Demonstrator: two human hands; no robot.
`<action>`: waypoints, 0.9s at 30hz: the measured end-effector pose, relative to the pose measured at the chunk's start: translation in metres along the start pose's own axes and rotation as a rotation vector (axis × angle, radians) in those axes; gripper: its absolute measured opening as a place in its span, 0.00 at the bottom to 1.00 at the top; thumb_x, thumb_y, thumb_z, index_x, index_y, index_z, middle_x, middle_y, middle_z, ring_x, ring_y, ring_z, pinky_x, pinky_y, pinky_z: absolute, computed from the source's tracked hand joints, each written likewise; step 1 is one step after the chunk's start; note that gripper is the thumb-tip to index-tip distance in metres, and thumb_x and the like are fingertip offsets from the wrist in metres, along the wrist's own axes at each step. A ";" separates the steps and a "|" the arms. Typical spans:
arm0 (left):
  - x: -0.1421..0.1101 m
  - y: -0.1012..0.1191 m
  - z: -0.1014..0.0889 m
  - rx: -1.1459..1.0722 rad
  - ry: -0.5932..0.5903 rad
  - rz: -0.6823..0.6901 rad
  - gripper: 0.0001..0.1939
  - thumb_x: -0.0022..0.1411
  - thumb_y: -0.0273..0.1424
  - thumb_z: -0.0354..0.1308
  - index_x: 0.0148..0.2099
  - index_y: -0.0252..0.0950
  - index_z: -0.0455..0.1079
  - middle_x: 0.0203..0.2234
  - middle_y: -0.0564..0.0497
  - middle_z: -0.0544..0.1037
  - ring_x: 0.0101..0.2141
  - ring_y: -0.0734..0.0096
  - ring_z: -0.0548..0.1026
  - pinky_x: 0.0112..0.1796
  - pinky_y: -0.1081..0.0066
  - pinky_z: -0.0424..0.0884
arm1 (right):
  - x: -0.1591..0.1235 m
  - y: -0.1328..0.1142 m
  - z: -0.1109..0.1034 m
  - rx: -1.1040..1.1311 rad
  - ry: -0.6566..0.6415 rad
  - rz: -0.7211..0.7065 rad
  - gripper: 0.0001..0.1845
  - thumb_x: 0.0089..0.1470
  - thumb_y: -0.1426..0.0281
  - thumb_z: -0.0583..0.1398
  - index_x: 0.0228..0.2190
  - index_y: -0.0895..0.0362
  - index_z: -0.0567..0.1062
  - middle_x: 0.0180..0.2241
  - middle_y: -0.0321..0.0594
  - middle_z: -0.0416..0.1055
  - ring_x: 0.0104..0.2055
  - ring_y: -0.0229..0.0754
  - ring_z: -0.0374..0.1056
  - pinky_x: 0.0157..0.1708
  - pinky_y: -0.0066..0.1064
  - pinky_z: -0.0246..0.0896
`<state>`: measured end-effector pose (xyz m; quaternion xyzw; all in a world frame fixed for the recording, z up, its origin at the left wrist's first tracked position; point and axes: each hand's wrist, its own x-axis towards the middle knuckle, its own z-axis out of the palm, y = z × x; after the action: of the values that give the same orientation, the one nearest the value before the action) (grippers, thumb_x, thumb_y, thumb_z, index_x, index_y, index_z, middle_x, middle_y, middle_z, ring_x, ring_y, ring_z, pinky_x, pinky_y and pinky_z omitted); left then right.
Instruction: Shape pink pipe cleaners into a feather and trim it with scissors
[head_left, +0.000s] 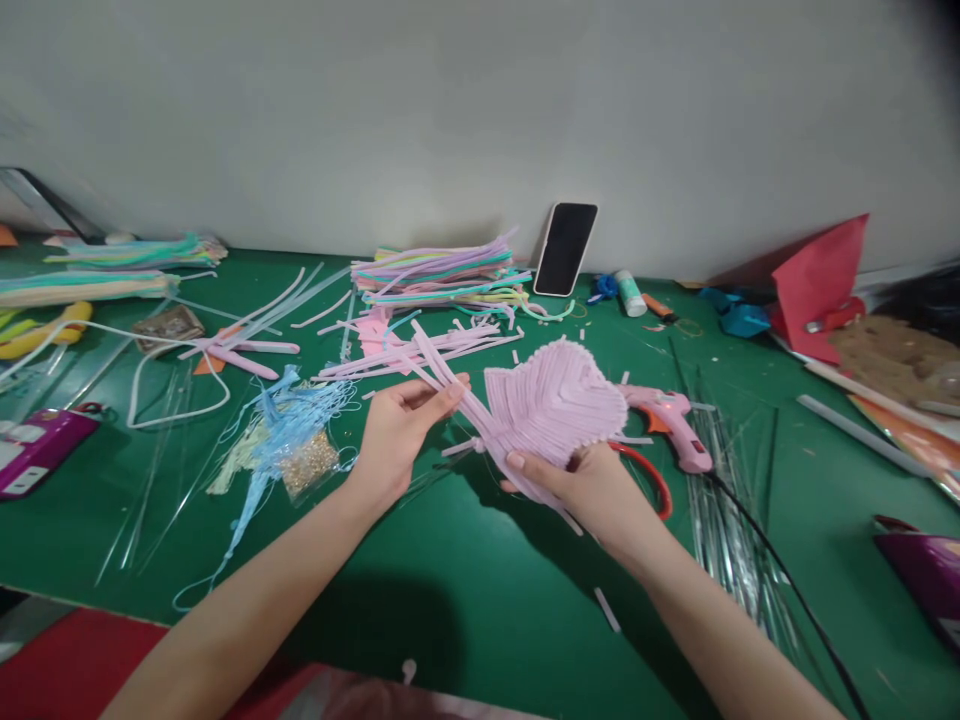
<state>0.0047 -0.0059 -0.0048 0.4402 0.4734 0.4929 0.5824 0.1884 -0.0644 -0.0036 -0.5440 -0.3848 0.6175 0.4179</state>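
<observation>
Between my hands, above the green table, is a pale pink heart-like shape (555, 400) made of pipe cleaners laid side by side. My right hand (574, 485) grips its lower edge, thumb on top and the other fingers mostly hidden beneath. Loose pipe cleaner ends (442, 365) stick out from its left side. My left hand (405, 425) pinches these ends between thumb and fingers. A twisted pink knot (474, 446) hangs just under them. Close behind my right hand lie a pink glue gun (679, 425) and a red curved handle (651, 475).
Bundles of coloured pipe cleaners (435, 275) lie along the wall beside a leaning phone (566, 250). Blue tassels (281, 430) and a bag of gold beads (307, 465) are at left. Clear sticks (731, 540) and the glue gun's black cord (787, 590) cover the right.
</observation>
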 end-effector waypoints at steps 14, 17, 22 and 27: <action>-0.006 0.006 0.005 0.020 0.023 0.256 0.13 0.54 0.35 0.67 0.43 0.40 0.79 0.47 0.49 0.80 0.51 0.56 0.74 0.52 0.62 0.68 | 0.001 0.003 0.010 0.083 -0.077 -0.029 0.27 0.43 0.60 0.69 0.46 0.53 0.77 0.45 0.40 0.77 0.44 0.52 0.74 0.43 0.45 0.75; -0.007 0.007 0.004 0.189 -0.042 0.248 0.11 0.53 0.36 0.67 0.40 0.39 0.80 0.52 0.48 0.76 0.53 0.54 0.72 0.53 0.60 0.67 | 0.002 0.006 0.011 0.114 -0.102 -0.034 0.29 0.45 0.62 0.68 0.50 0.52 0.75 0.47 0.40 0.76 0.45 0.51 0.74 0.43 0.43 0.75; -0.009 0.007 0.003 0.380 -0.026 0.289 0.09 0.56 0.38 0.64 0.31 0.38 0.80 0.52 0.48 0.76 0.56 0.52 0.68 0.57 0.60 0.61 | 0.001 0.007 0.014 0.099 -0.091 -0.024 0.26 0.44 0.61 0.69 0.47 0.52 0.76 0.48 0.40 0.76 0.44 0.51 0.74 0.42 0.43 0.75; -0.005 0.009 0.001 0.025 -0.091 0.137 0.09 0.59 0.37 0.62 0.37 0.39 0.81 0.55 0.49 0.74 0.60 0.53 0.64 0.58 0.61 0.60 | 0.001 0.008 0.013 0.128 -0.084 -0.016 0.19 0.42 0.61 0.70 0.37 0.55 0.80 0.43 0.41 0.78 0.42 0.51 0.75 0.44 0.44 0.74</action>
<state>0.0044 -0.0098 0.0048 0.5007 0.4212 0.5051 0.5628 0.1749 -0.0664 -0.0104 -0.4865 -0.3662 0.6598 0.4403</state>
